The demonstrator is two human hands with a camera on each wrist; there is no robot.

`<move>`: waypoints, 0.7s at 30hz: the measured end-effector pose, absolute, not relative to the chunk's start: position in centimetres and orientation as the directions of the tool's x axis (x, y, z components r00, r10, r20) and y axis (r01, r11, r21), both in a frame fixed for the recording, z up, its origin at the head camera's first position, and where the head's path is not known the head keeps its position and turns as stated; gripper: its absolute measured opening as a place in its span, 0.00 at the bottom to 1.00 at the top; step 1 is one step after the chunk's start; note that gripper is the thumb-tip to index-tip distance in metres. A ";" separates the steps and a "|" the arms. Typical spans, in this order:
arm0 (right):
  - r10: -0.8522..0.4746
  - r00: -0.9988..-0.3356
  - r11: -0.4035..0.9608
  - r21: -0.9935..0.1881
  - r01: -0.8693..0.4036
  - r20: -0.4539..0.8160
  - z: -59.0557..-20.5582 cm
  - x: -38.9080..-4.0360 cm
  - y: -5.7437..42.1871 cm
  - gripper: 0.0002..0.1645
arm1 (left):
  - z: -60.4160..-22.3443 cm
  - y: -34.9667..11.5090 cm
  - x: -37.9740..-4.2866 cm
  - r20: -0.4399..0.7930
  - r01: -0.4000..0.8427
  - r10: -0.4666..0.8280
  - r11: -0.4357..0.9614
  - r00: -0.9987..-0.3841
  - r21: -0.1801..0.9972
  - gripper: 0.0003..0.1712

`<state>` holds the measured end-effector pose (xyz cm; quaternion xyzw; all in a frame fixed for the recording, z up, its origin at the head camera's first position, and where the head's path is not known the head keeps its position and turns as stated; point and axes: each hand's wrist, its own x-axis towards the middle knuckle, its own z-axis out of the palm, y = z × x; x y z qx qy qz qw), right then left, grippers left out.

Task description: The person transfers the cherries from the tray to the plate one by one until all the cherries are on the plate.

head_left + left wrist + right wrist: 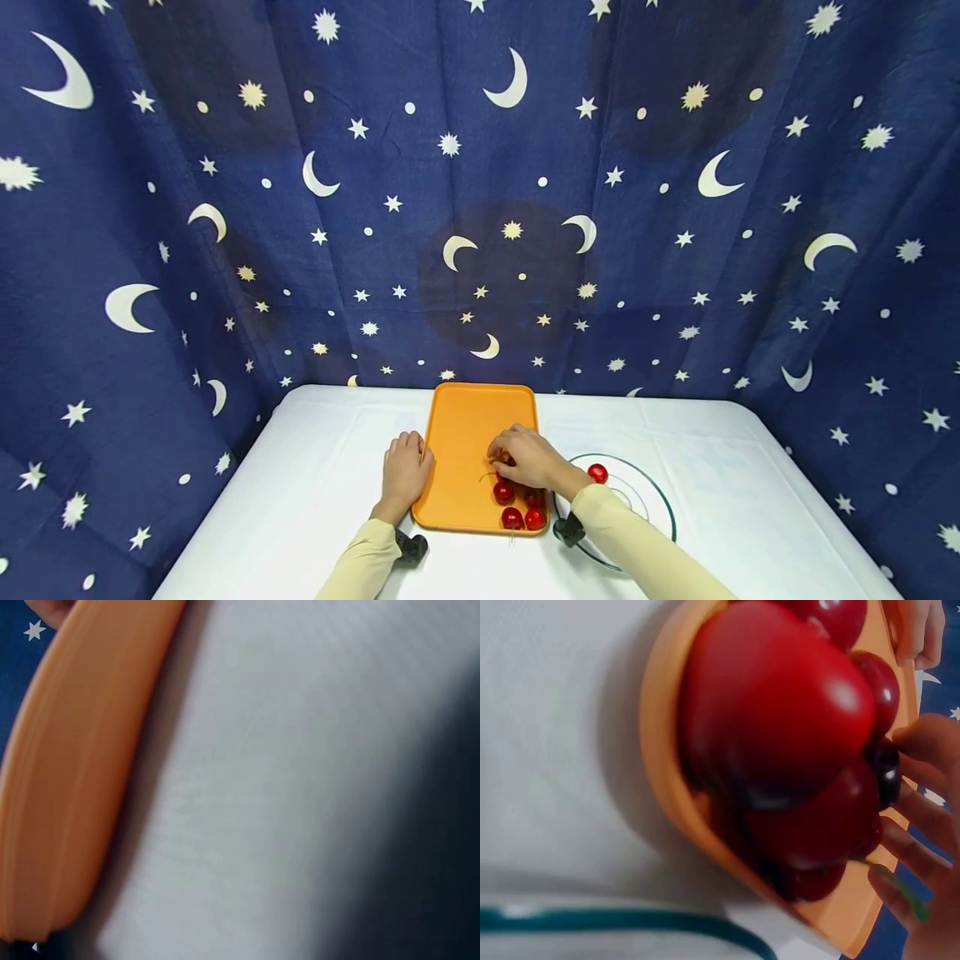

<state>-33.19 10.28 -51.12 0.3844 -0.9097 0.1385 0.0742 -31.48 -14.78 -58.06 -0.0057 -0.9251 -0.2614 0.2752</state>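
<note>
An orange tray (457, 425) lies on the table, with several red cherries (512, 518) gathered near its front right corner. At the tray's left edge my left hand (405, 473) holds the rim, fingers bent. My right hand (528, 458) reaches over the cherries from the right. In the right wrist view its thumb and fingers (922, 817) close around a dark cherry (886, 774), and a green stem (904, 892) shows by the fingers. Large red cherries (780, 705) fill the near part of that view.
To the tray's right a round clear plate with a teal rim (670, 508) holds a red cherry (597, 473); the right forearm covers part of it. A white cloth (300, 483) covers the table. Behind hangs a dark blue curtain (420, 250) with moons and stars.
</note>
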 end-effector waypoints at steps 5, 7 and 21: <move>-0.681 -0.704 0.671 -0.216 -0.710 0.200 -51.3 -33.0 9.6 0.08 | -58.3 -14.8 -31.7 0.490 0.148 -0.131 0.859 -0.862 0.490 0.10; -0.679 -0.710 0.675 -0.221 -0.704 0.187 -51.3 -32.9 9.4 0.08 | -58.5 -14.8 -31.9 0.472 0.135 -0.132 0.861 -0.872 0.490 0.10; -0.596 -0.795 0.768 -0.211 -0.605 0.114 -51.2 -32.9 8.4 0.07 | -57.5 -14.7 -31.6 0.365 0.072 -0.133 0.865 -0.921 0.497 0.11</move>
